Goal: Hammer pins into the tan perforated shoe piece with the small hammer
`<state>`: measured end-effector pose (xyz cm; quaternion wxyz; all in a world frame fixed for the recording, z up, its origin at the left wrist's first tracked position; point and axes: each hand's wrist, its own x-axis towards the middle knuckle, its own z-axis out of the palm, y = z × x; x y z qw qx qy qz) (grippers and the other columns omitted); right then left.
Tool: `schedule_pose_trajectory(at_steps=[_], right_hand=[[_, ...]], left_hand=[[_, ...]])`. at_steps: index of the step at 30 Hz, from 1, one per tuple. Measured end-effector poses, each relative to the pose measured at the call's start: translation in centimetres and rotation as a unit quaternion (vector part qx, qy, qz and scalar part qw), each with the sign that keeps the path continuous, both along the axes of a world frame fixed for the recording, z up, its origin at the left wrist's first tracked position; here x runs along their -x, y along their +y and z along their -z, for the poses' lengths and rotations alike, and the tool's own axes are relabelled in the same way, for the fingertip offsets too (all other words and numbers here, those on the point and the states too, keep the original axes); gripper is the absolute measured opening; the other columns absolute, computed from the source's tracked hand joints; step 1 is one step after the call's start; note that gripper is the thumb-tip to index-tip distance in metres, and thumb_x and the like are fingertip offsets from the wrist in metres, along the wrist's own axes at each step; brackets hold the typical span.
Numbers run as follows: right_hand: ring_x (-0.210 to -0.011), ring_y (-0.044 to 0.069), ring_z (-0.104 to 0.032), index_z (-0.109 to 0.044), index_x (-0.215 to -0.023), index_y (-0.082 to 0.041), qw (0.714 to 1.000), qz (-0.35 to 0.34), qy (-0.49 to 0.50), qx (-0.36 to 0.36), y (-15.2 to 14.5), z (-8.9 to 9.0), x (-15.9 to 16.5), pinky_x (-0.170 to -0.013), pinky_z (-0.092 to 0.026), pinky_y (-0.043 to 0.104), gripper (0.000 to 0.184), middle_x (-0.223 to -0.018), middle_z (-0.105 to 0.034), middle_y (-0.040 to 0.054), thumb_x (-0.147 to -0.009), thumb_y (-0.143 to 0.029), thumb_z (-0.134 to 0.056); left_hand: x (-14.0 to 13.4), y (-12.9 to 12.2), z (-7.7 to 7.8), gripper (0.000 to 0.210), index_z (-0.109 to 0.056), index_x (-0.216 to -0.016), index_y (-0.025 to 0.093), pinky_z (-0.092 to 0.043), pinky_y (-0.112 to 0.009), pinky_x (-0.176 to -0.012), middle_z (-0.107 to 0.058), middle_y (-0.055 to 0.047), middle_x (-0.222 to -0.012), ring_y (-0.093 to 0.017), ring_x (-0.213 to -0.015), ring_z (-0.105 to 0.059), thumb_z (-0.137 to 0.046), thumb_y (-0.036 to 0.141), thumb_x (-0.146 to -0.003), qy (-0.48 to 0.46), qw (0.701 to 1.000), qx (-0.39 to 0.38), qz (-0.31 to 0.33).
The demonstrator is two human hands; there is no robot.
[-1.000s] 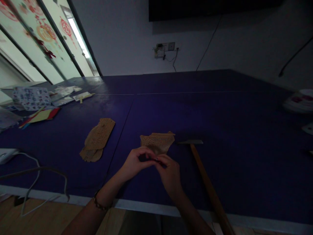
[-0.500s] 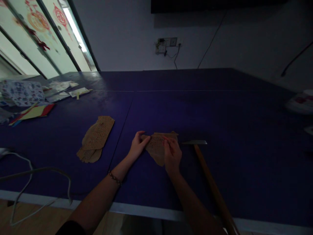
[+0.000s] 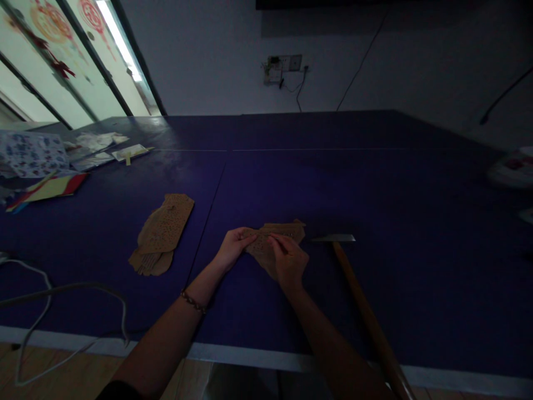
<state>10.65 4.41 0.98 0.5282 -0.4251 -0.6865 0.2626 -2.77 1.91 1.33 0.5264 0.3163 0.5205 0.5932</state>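
Head view: both hands pressing down on a perforated tan sheet (image 3: 287, 231) lying flat on the dark blue worktop (image 3: 291, 178), near the middle of its near edge. Left hand (image 3: 233, 250) resting on the sheet's left end, fingers laid flat, grasping nothing. Right hand (image 3: 288, 261) covering the sheet's near part, thumb and forefinger pinched together on its surface; impossible to tell whether anything small is being pinched. Beaded bracelet (image 3: 192, 301) circling the left wrist. Lying just right of the sheet, a wooden-handled tool (image 3: 358, 300), its flat metal head pointing at the sheet, handle running off the near edge. Resting farther left, a second tan sheet (image 3: 161, 233). Sitting by the left edge, coloured papers (image 3: 45, 189).
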Motion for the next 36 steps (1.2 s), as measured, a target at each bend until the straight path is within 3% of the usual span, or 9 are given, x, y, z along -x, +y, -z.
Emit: schedule_pose_trajectory(at_steps=[13, 21, 36], right_hand=[[-0.071, 0.015, -0.063, -0.066, -0.076, -0.018, 0.999, -0.015, -0.034, -0.035, 0.35, 0.37, 0.26, -0.069, -0.049, 0.027, 0.020, -0.075, -0.068, 0.0042, -0.080, -0.026, -0.049], [-0.073, 0.015, -0.063, -0.065, -0.077, -0.015, 0.990, -0.007, -0.090, -0.104, 0.04, 0.18, 0.34, -0.072, -0.049, 0.027, 0.025, -0.076, -0.067, 0.0062, -0.085, -0.025, -0.043], [-0.073, 0.016, -0.061, -0.064, -0.076, -0.014, 0.977, -0.009, -0.128, -0.171, 0.24, 0.55, 0.69, -0.072, -0.050, 0.028, 0.028, -0.074, -0.065, 0.0078, -0.086, -0.021, -0.039]], left_hand=[[-0.42, -0.29, -0.77, 0.021, -0.065, -0.071, 0.011, -0.043, -0.021, -0.057, -0.066, -0.002, -0.063, -0.010, -0.055, -0.056, -0.072, 0.023, -0.055, -0.036, 0.999, 0.000, 0.007], [-0.30, -0.27, -0.45, 0.024, -0.067, -0.076, 0.012, -0.043, -0.023, -0.061, -0.066, -0.002, -0.066, -0.011, -0.057, -0.057, -0.072, 0.024, -0.055, -0.036, 0.999, -0.004, 0.008], [-0.11, -0.16, 0.10, 0.022, -0.069, -0.072, 0.011, -0.044, -0.024, -0.058, -0.067, -0.004, -0.066, -0.012, -0.056, -0.057, -0.073, 0.022, -0.053, -0.041, 0.999, -0.012, -0.006]])
